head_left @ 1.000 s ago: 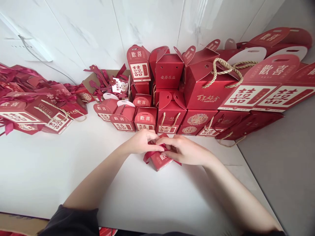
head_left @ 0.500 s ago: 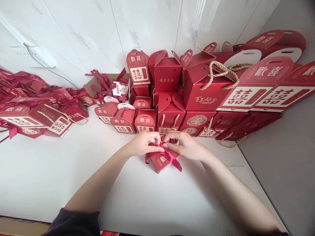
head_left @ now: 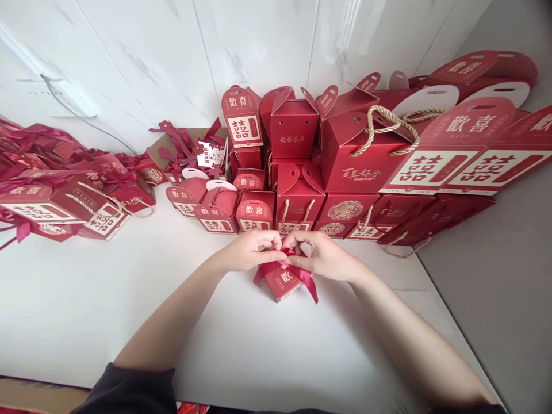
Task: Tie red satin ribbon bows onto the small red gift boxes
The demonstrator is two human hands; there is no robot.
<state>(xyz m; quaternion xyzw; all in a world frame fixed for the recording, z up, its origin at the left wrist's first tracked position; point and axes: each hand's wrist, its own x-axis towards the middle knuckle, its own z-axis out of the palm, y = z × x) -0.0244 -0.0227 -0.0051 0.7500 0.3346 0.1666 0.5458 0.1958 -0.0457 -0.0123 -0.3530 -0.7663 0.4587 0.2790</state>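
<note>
A small red box (head_left: 280,286) with pale lettering lies on the white table in front of me. Across its top runs a dark pink ribbon (head_left: 307,282), with one tail hanging to the left and one to the right. My left hand (head_left: 259,252) pinches the ribbon from the left side, thumb against curled fingers. From the right, my right hand (head_left: 317,254) pinches the ribbon too. The fingertips of both hands nearly meet over the box and partly hide the knot area.
Red gift boxes (head_left: 362,155), some with rope handles, stand stacked along the wall behind my hands. More ribboned boxes (head_left: 47,198) are piled at the left. An open carton (head_left: 161,150) holds ribbons and cards. A grey panel (head_left: 495,276) borders the table on the right.
Both hands have shifted slightly at the ribbon, and their fingertips have come closer together. The ribbon now covers more of the box's upper part, and its right tail hangs more steeply.
</note>
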